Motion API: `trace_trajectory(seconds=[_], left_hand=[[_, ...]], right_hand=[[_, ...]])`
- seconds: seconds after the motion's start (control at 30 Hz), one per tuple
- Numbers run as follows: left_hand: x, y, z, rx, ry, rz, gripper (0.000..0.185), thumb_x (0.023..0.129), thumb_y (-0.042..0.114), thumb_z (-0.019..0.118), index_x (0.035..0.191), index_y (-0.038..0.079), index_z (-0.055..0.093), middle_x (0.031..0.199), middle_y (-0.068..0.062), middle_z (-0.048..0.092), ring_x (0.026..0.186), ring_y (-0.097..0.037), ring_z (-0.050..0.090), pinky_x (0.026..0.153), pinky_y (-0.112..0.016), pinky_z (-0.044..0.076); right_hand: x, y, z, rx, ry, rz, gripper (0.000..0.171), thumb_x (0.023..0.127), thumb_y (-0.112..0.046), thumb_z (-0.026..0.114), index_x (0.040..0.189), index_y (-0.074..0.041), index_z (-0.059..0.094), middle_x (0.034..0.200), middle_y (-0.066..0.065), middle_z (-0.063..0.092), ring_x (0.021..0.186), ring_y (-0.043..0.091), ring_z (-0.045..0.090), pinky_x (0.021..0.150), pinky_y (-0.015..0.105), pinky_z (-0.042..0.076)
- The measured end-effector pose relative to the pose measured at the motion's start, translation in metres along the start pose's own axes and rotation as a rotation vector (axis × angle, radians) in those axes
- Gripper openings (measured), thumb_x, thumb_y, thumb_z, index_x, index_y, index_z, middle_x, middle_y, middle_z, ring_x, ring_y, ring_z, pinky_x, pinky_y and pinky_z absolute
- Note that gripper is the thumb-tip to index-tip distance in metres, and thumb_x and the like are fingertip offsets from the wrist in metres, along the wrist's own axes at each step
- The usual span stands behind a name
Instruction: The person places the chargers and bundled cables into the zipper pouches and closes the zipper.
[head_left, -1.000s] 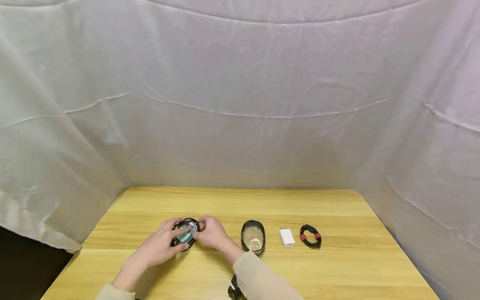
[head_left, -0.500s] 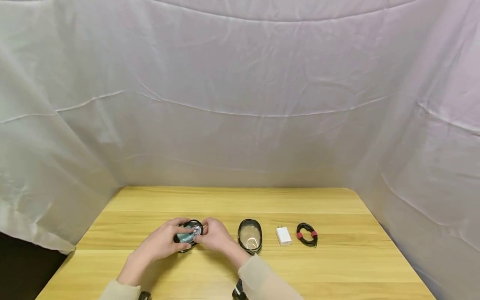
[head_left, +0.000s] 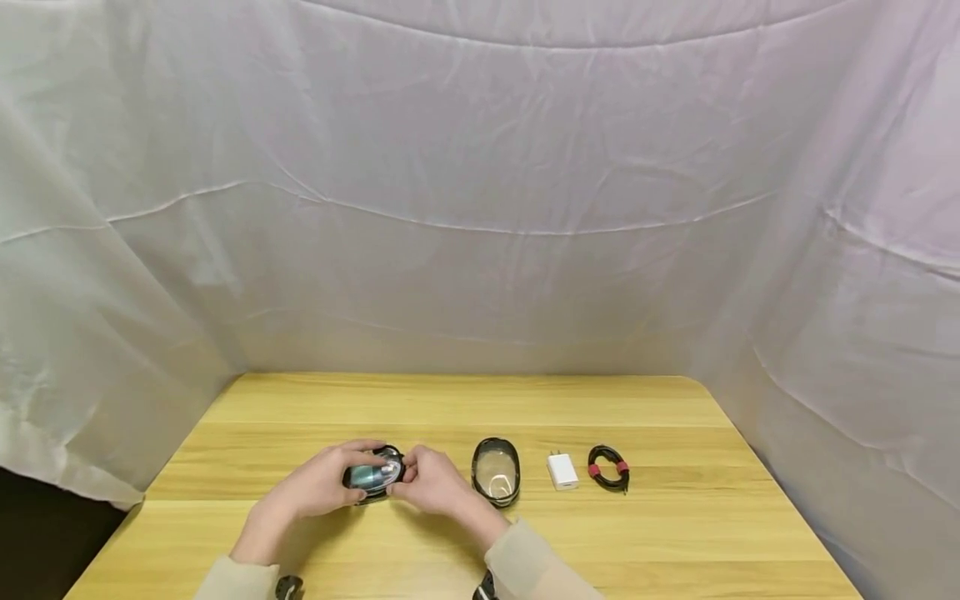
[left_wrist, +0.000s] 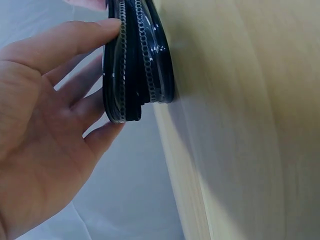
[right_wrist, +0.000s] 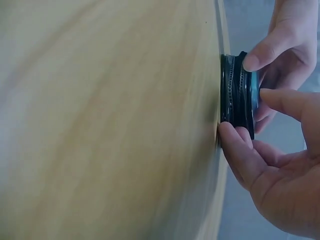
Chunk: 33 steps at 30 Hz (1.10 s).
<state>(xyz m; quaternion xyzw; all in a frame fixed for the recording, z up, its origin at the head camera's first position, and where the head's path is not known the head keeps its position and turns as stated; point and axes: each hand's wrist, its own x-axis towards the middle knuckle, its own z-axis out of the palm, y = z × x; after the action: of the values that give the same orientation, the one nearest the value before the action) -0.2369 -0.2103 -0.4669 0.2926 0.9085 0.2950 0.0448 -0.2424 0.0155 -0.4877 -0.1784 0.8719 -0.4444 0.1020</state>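
A small oval zip case [head_left: 372,477] with a clear top and black edging lies on the left part of the table, something teal showing inside. My left hand [head_left: 321,483] grips it from the left, thumb on the near edge and fingers over the far edge. At its right end, my right hand [head_left: 433,482] holds the rim between thumb and fingers. In the left wrist view, the case's side [left_wrist: 141,60] shows two rows of silvery zipper teeth standing apart. The right wrist view shows my right fingertips [right_wrist: 229,132] at the lower edge; the zipper pull is hidden.
A second oval clear case [head_left: 496,473] with black edging stands right of my right hand. Further right lie a white charger plug [head_left: 562,472] and a coiled black cable [head_left: 597,479] with red ties. A pale curtain [head_left: 480,292] rises behind the wooden table [head_left: 675,533].
My left fingers have drawn back from across the clear top to the far edge. My right hand stays at the case's right end, and the head view has shifted slightly.
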Motion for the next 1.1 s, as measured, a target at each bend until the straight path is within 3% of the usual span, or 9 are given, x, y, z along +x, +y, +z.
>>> trace_trajectory(seconds=[0.33, 0.6, 0.83, 0.97, 1.1], left_hand=[[-0.002, -0.005, -0.004, -0.076, -0.028, 0.012, 0.054, 0.077, -0.019, 0.071, 0.126, 0.004, 0.071, 0.152, -0.021, 0.053, 0.135, -0.052, 0.050, 0.106, -0.066, 0.046], [-0.002, -0.003, -0.005, -0.088, -0.032, -0.007, 0.054, 0.078, -0.017, 0.070, 0.127, 0.006, 0.071, 0.153, -0.019, 0.052, 0.137, -0.052, 0.048, 0.106, -0.066, 0.046], [0.000, -0.003, -0.005, -0.086, -0.027, -0.007, 0.053, 0.079, -0.017, 0.071, 0.127, 0.006, 0.072, 0.153, -0.018, 0.053, 0.137, -0.052, 0.048, 0.108, -0.068, 0.043], [-0.001, -0.005, -0.006, -0.101, -0.031, -0.017, 0.053, 0.080, -0.016, 0.071, 0.127, 0.007, 0.071, 0.153, -0.018, 0.053, 0.138, -0.053, 0.046, 0.109, -0.069, 0.041], [-0.001, -0.007, -0.005, -0.106, -0.029, -0.025, 0.053, 0.080, -0.016, 0.072, 0.128, 0.008, 0.072, 0.154, -0.018, 0.052, 0.139, -0.052, 0.045, 0.110, -0.069, 0.040]], right_hand=[[-0.008, -0.001, -0.006, -0.015, -0.101, -0.057, 0.042, 0.088, -0.020, 0.082, 0.120, 0.001, 0.066, 0.093, -0.002, 0.065, 0.079, 0.005, 0.059, 0.072, 0.021, 0.053], [0.008, 0.008, -0.013, 0.002, -0.023, -0.086, 0.042, 0.096, -0.006, 0.067, 0.138, 0.002, 0.062, 0.119, 0.010, 0.070, 0.106, 0.021, 0.069, 0.086, 0.027, 0.058], [0.026, 0.010, -0.009, -0.061, -0.007, -0.102, 0.037, 0.097, 0.002, 0.063, 0.133, -0.004, 0.068, 0.128, 0.011, 0.070, 0.112, 0.029, 0.069, 0.094, 0.035, 0.058], [0.035, 0.009, -0.005, 0.001, -0.025, -0.078, 0.034, 0.097, 0.005, 0.062, 0.130, -0.002, 0.070, 0.129, 0.013, 0.070, 0.109, 0.029, 0.071, 0.084, 0.030, 0.061], [0.043, 0.010, -0.002, 0.053, -0.043, -0.039, 0.031, 0.099, 0.006, 0.061, 0.125, -0.003, 0.073, 0.128, 0.015, 0.071, 0.096, 0.020, 0.072, 0.068, 0.024, 0.060]])
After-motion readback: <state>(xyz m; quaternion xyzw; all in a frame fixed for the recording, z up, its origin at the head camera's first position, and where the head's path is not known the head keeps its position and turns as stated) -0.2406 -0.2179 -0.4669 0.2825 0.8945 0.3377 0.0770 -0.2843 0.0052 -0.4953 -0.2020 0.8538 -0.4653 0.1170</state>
